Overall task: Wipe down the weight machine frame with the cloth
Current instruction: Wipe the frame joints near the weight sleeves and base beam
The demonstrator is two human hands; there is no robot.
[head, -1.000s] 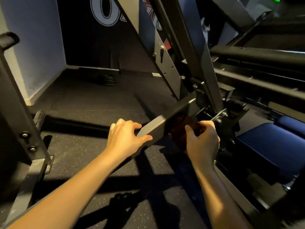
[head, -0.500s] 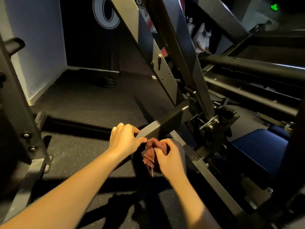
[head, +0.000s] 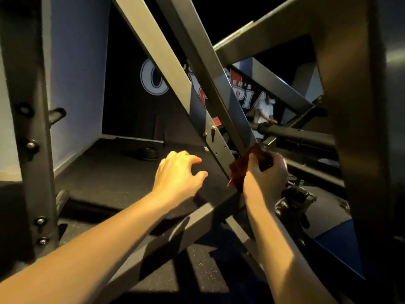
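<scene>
Head view shows your right hand (head: 266, 172) squeezing the cloth (head: 237, 172) against the low end of the slanted frame bar (head: 213, 80), which climbs up and left from that hand, while your left hand (head: 178, 172) hangs loose and empty nearby.

We see a dark banner (head: 131, 88) with large white lettering hanging at the back, next to a pale wall (head: 76, 73) on the left. Near the banner's foot, a small stack of black weight plates (head: 149, 152) lies on the dark speckled floor (head: 109, 172). Farther back on the right stands a person in a white shirt (head: 264, 113), partly hidden. A blue pad (head: 337, 249) shows at lower right.
</scene>
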